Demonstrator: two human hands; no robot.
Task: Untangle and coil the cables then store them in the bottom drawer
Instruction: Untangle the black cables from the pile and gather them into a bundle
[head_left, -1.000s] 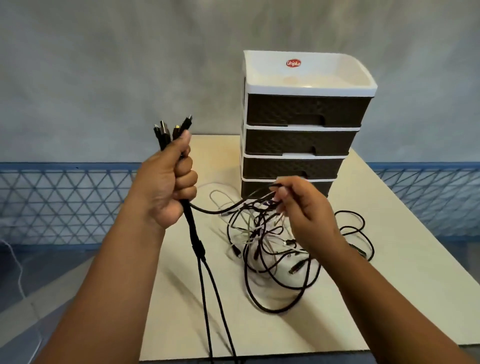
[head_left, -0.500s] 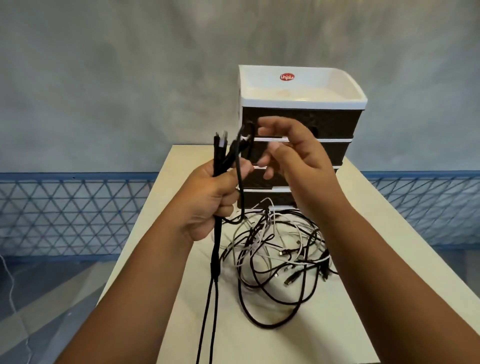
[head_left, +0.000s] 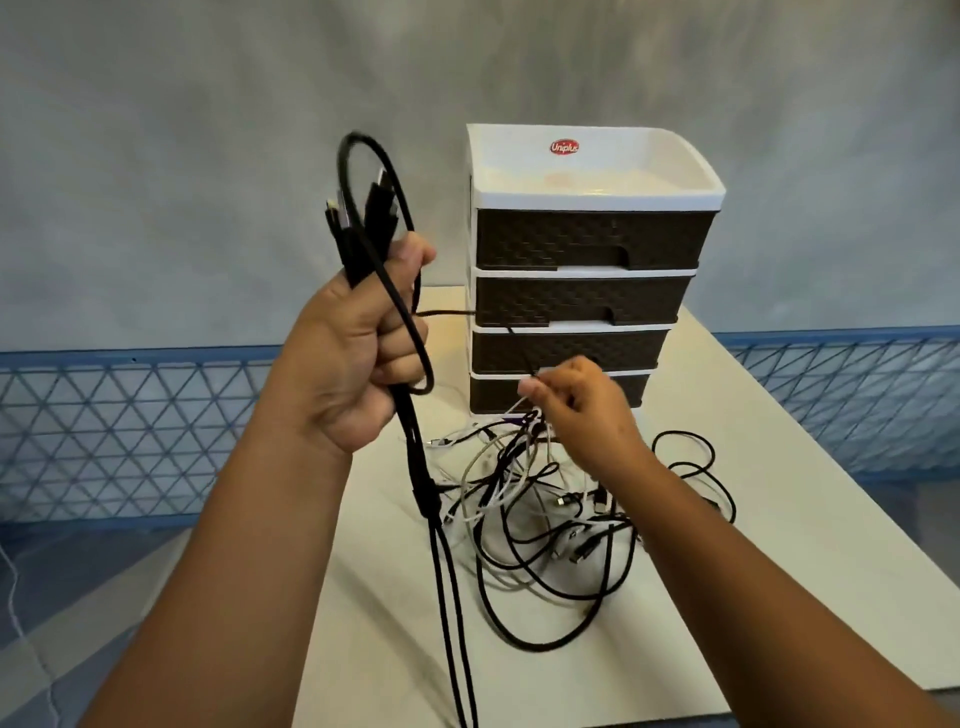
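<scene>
The drawer unit (head_left: 592, 197) has a smooth, glossy white plastic frame and matt dark-brown fronts moulded in a woven texture. The thick black cable (head_left: 395, 291) looks braided and matt; the thin white cables (head_left: 483, 457) look smooth. The tabletop (head_left: 779, 493) is matt cream.

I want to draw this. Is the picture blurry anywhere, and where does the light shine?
Head view: the left hand and drawer unit look sharp; the right hand is slightly smeared; soft light brightens the unit's white top, and the table shows faint shadows.
</scene>
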